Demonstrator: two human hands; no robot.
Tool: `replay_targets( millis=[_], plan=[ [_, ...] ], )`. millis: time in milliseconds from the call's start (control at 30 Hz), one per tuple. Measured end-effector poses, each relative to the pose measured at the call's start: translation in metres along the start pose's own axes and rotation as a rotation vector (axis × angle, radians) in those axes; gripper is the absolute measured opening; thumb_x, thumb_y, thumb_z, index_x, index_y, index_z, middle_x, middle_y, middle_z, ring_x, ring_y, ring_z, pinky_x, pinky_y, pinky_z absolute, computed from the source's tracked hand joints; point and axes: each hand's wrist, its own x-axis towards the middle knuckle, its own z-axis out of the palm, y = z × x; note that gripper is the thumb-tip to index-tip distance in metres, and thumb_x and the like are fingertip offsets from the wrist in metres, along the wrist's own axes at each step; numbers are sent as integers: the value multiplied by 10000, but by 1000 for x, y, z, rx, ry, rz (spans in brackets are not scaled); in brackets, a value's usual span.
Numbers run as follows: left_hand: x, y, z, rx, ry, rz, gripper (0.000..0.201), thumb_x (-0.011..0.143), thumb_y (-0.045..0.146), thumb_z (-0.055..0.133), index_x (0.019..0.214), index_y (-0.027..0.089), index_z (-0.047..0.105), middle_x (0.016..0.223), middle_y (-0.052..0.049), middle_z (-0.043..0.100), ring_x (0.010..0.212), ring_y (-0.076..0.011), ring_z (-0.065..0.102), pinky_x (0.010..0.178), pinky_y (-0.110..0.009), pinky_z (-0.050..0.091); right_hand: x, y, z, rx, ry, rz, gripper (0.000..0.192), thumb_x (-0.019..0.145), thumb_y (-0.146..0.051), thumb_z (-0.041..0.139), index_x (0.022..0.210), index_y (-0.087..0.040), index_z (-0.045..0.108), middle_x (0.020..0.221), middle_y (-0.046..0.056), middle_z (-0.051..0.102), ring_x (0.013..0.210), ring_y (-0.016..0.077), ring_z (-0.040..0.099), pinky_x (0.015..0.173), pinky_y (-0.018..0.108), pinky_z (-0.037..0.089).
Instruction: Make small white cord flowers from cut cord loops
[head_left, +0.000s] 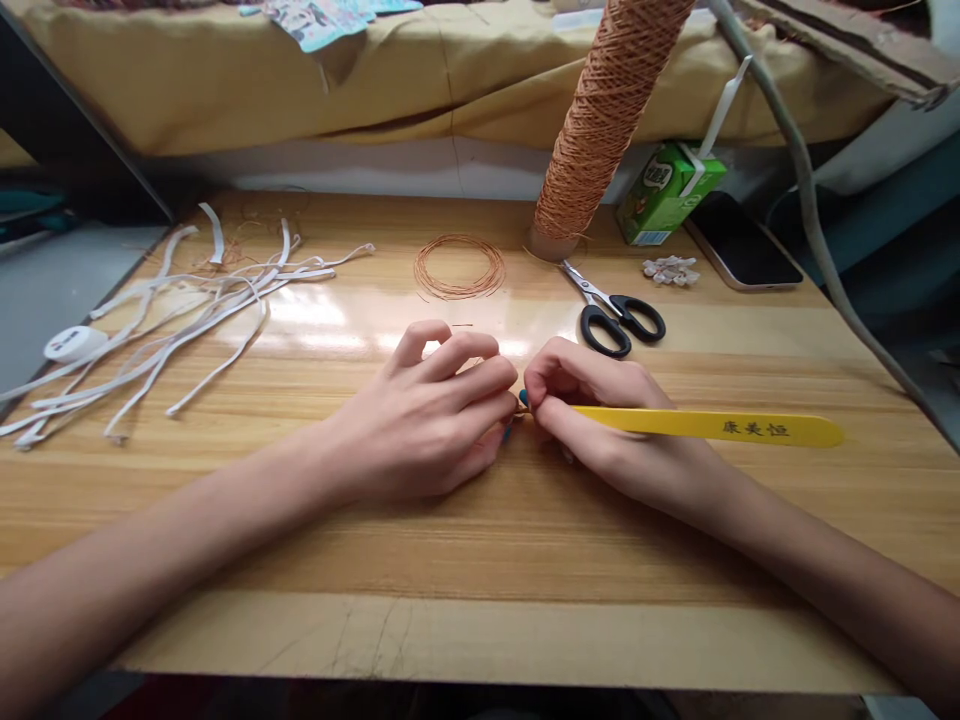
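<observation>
Nearest, two bare forearms are stretched over a shiny light-brown wooden table. A long flat yellow strip with a round end and dark writing is held in the right hand, at the middle of the table. Its thin end is pointed toward the left hand. The right thumb and finger are pressed together around it, beside a tiny blue piece. The left fingers are curled close by, but their tips are partly hidden, so it cannot be told what is pinched there. Beyond the hands, a ring of thin copper-coloured strands is set flat. To its right, a tall tube wound with orange-brown string is stood, with black-handled metal scissors placed at its foot. Farther right, a small green drink box and a dark-screened phone are seen. Flat white ribbon strips are scattered at the left.
</observation>
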Motion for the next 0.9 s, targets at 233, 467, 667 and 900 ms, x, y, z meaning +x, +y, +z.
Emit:
replay_targets(
  millis=[233,467,667,900],
  plan=[
    [1,2,4,6,1,5,184,791,170,427,909,129,562,945,-85,592,962,-222,433,837,-376,341,1,-3,1,-42,7,-30,158,703,-32,407,647,-178,426,603,-45,459,547,65,411,507,195,316],
    [1,-2,-6,-138,-50,-140,146,795,197,428,889,175,537,994,-48,564,962,-194,430,850,-362,306,-6,4,0,261,136,77,65,782,-149,443,803,-210,433,520,-73,472,421,54,416,395,166,331],
    [-1,-5,-3,-44,59,-290,319,771,372,491,1024,177,507,988,-69,544,949,-217,427,829,-377,294,-2,11,-4,305,211,126,232,825,-367,439,1004,-223,473,525,-67,497,354,43,389,344,161,297],
    [-2,-9,4,-100,-29,-225,252,807,365,468,961,177,532,980,-61,554,941,-198,422,830,-367,297,0,12,-8,-1,88,104,306,823,-404,431,958,-180,591,591,-34,536,417,45,428,443,187,345]
  ],
)
